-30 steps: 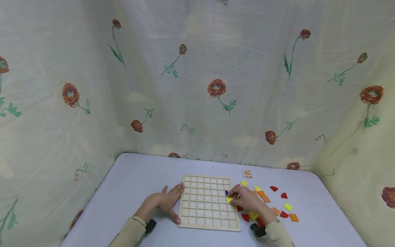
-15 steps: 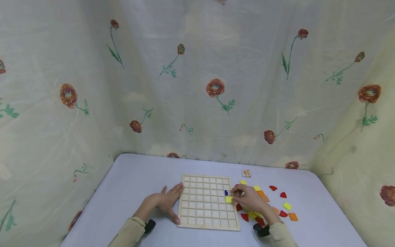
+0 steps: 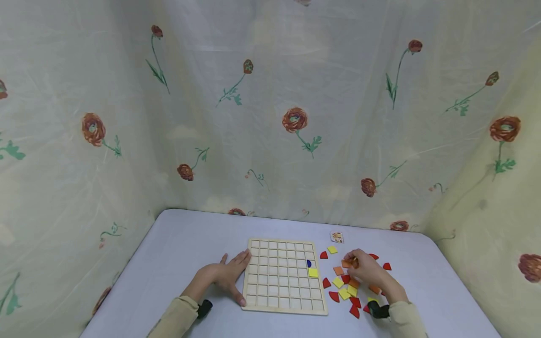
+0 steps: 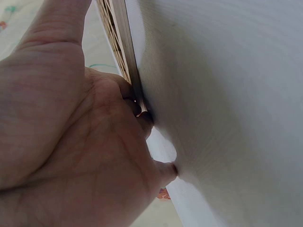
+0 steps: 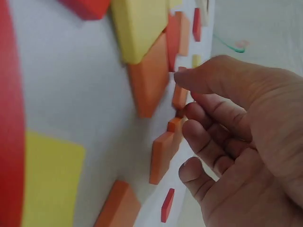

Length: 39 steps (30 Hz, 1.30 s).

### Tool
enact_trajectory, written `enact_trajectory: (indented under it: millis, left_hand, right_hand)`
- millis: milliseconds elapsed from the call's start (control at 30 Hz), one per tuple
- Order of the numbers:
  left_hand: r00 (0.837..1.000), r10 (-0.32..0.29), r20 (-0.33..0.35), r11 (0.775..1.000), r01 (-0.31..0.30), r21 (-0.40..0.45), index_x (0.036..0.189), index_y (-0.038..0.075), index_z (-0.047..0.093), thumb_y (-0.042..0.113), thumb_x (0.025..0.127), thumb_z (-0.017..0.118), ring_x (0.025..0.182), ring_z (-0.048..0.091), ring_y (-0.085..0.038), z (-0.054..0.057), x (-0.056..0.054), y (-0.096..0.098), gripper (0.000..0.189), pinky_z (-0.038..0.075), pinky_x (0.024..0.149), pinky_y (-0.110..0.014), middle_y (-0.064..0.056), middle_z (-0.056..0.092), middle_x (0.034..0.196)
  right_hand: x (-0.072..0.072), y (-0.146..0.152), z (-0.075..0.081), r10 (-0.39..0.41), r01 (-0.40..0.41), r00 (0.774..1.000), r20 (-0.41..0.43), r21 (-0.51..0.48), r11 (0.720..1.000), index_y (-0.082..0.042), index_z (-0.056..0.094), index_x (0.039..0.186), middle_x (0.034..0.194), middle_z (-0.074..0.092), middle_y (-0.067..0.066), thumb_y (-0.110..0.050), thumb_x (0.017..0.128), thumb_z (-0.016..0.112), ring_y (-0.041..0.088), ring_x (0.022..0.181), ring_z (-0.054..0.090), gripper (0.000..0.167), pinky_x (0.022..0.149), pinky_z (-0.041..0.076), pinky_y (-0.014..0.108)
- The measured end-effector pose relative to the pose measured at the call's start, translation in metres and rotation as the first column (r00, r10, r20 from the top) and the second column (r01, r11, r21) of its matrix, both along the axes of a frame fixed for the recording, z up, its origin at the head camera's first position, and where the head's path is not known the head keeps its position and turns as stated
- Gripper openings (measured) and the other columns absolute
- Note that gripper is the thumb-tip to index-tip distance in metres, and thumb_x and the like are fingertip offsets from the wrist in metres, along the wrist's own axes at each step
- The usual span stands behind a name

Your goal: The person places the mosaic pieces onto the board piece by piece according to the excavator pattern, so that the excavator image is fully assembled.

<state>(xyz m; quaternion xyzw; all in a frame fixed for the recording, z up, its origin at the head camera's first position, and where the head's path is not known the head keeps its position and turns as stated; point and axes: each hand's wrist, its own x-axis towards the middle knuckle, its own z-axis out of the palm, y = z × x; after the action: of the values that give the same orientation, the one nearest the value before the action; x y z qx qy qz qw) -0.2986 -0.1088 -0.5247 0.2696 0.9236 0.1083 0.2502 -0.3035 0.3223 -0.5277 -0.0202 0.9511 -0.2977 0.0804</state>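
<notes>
A wooden grid board [image 3: 284,311] lies on the table. Against its left edge rests my left hand [image 3: 231,277], fingers spread and thumb at the near corner; the left wrist view shows the same palm [image 4: 94,142] beside the board's edge. A blue rounded tile [image 3: 309,264] and a yellow square tile [image 3: 313,272] sit in neighbouring cells of the right column. My right hand [image 3: 367,271] is over the loose tiles, its fingers loosely bent around an orange tile [image 5: 180,96]. No tile shows clearly pinched between thumb and fingers.
Red rounded tiles [image 3: 334,296], yellow squares [image 3: 344,294] and orange squares [image 3: 338,271] lie scattered right of the board, some overlapping. A small printed card [image 3: 336,237] lies behind them. A flowered curtain [image 3: 270,117] hangs around the table.
My right hand has left the board's right column and moved right over the loose tiles, uncovering the blue and yellow tiles. My left hand stays at the board's left edge.
</notes>
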Motion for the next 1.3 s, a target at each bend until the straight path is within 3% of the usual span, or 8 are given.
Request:
enact_trajectory:
  millis: [300, 600, 833, 1033, 1200, 1300]
  left_hand:
    - [1.000, 0.007, 0.012, 1.000, -0.007, 0.007, 0.155, 0.006, 0.002, 0.063, 0.065, 0.079, 0.152, 0.000, -0.025, -0.001, 0.000, 0.000, 0.132, 0.003, 0.118, -0.061, -0.010, -0.003, 0.164]
    - [1.000, 0.013, 0.020, 1.000, -0.013, 0.003, 0.156, 0.008, 0.001, 0.065, 0.064, 0.078, 0.152, -0.002, -0.024, -0.005, -0.001, -0.002, 0.133, 0.002, 0.118, -0.060, -0.009, -0.004, 0.164]
    - [1.000, 0.003, 0.006, 1.000, -0.003, 0.011, 0.156, 0.007, 0.002, 0.065, 0.065, 0.077, 0.152, 0.000, -0.025, -0.006, -0.003, -0.002, 0.132, 0.003, 0.118, -0.060, -0.009, -0.003, 0.164]
    - [1.000, 0.007, 0.005, 1.000, -0.007, 0.011, 0.156, 0.007, 0.003, 0.065, 0.064, 0.078, 0.152, 0.000, -0.024, -0.006, -0.003, -0.001, 0.132, 0.004, 0.118, -0.060, -0.009, -0.002, 0.164]
    - [1.000, 0.006, 0.005, 1.000, -0.006, 0.012, 0.156, 0.007, 0.002, 0.065, 0.064, 0.078, 0.152, -0.001, -0.024, -0.005, -0.003, -0.002, 0.132, 0.004, 0.118, -0.060, -0.009, -0.003, 0.164]
    - [1.000, 0.007, 0.002, 1.000, -0.007, 0.019, 0.156, 0.007, 0.003, 0.065, 0.065, 0.078, 0.152, 0.000, -0.024, -0.004, -0.003, -0.002, 0.131, 0.004, 0.118, -0.060, -0.009, -0.002, 0.164]
  right_hand:
    - [-0.007, 0.003, -0.011, -0.066, 0.066, 0.998, 0.021, 0.026, 0.997, -0.008, 0.064, 0.110, 0.101, 0.057, 0.006, -0.012, 0.083, 0.073, 0.021, 0.089, 0.051, 0.028, 0.080, 0.051, 0.033]
    - [-0.009, 0.002, -0.016, -0.071, 0.069, 0.996, 0.047, 0.043, 0.997, -0.008, 0.063, 0.109, 0.095, 0.060, 0.003, -0.015, 0.083, 0.075, 0.018, 0.084, 0.052, 0.030, 0.074, 0.050, 0.028]
    - [-0.008, -0.014, -0.012, -0.073, 0.074, 0.997, 0.033, -0.026, 0.997, -0.007, 0.061, 0.106, 0.088, 0.057, 0.005, -0.016, 0.081, 0.076, 0.018, 0.078, 0.051, 0.031, 0.064, 0.048, 0.025]
    - [-0.006, -0.052, -0.003, 0.062, -0.066, 0.997, -0.042, -0.083, 0.994, -0.011, 0.064, 0.101, 0.084, 0.057, 0.001, -0.019, 0.082, 0.076, 0.016, 0.071, 0.050, 0.024, 0.055, 0.045, 0.025]
    - [-0.009, -0.082, 0.001, 0.209, -0.219, 0.970, -0.123, -0.069, 0.973, -0.013, 0.067, 0.098, 0.088, 0.059, -0.003, -0.016, 0.083, 0.074, 0.013, 0.076, 0.050, 0.016, 0.060, 0.044, 0.023]
    - [-0.012, -0.095, -0.001, 0.259, -0.266, 0.957, -0.134, -0.039, 0.963, -0.013, 0.067, 0.097, 0.088, 0.059, -0.004, -0.015, 0.084, 0.074, 0.012, 0.076, 0.050, 0.015, 0.063, 0.044, 0.023]
